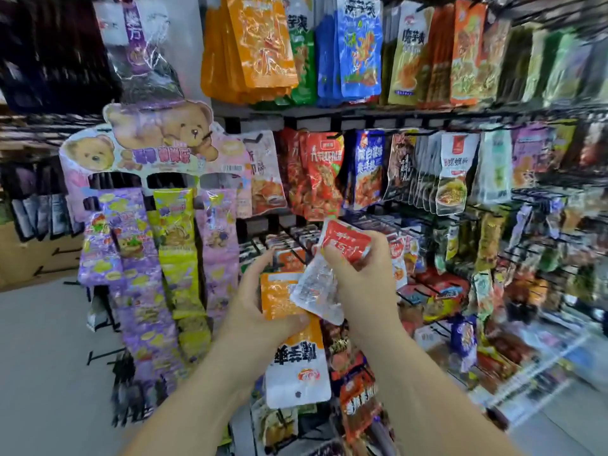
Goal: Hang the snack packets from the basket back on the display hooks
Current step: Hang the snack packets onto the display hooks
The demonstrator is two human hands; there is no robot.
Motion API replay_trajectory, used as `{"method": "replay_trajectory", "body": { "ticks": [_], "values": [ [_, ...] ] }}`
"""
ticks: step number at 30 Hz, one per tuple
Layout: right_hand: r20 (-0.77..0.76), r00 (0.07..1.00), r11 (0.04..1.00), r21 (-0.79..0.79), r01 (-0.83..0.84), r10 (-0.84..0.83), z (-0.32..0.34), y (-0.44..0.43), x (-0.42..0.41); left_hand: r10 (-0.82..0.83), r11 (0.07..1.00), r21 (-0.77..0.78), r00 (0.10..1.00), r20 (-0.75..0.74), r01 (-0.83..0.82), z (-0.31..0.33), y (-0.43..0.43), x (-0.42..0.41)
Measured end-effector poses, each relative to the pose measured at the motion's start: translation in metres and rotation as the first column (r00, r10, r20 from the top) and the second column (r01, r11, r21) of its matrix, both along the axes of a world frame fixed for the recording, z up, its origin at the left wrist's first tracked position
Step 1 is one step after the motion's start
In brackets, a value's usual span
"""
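Before the snack rack, at about chest height in the head view, two bare forearms are seen reaching forward. An orange packet (279, 299) and, below it, an orange-and-white packet (297, 366) are held together by the left grip (260, 304), whose fingers are curled round them. The lower packet is turned upside down, with its hang hole at the bottom. A red packet (347, 242) is pinched, tilted, between thumb and fingers of the right grip (363, 279), just in front of the lower rows of hanging goods. A clear silvery packet (317, 291) is caught between the two grips, its top under the right thumb and its lower part lying across the orange packet; which grip bears it cannot be told. Rows of hung packets (325, 172) are ranged above the hands. A bear-topped card stand (158, 143) with purple and yellow strips is set at the left, and black display hooks (107, 353) jut out beneath it.
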State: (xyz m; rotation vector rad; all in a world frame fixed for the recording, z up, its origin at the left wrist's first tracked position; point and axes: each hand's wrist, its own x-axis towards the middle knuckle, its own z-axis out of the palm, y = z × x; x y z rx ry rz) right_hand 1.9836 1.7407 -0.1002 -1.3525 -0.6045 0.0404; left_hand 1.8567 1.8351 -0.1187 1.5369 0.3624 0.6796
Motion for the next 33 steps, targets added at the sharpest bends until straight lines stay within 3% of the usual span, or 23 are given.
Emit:
{"method": "replay_trajectory", "body": {
  "ticks": [4,10,14,18,23,28,33],
  "values": [
    [-0.262,0.962,0.995,-0.046,-0.084,0.069,-0.028,-0.035,0.018,0.058,0.998,-0.026,0.996,-0.062,-0.06,-0.025,-0.007,0.006],
    [-0.46,0.876,0.967,-0.123,-0.222,0.142,-0.092,-0.043,0.057,0.207,0.978,0.019,0.973,-0.107,-0.206,-0.055,-0.016,0.027],
    [-0.622,0.743,0.928,-0.069,-0.365,0.246,-0.11,-0.033,0.087,0.297,0.953,-0.005,0.936,-0.188,-0.304,-0.079,-0.026,0.055],
    [-0.722,0.645,0.916,-0.039,-0.399,0.251,-0.106,-0.029,0.109,0.362,0.925,-0.024,0.9,-0.242,-0.378,-0.094,-0.036,0.082],
    [-0.734,0.642,0.892,-0.113,-0.437,0.222,-0.113,-0.022,0.127,0.436,0.88,-0.06,0.851,-0.292,-0.471,-0.105,-0.043,0.098],
    [-0.472,0.808,0.812,-0.274,-0.515,0.353,-0.113,-0.015,0.142,0.492,0.844,-0.078,0.824,-0.281,-0.531,-0.099,-0.045,0.108],
    [-0.265,0.847,0.837,-0.186,-0.514,0.461,-0.095,-0.004,0.151,0.523,0.83,-0.057,0.808,-0.272,-0.555,-0.093,-0.042,0.116]
  ]
}}
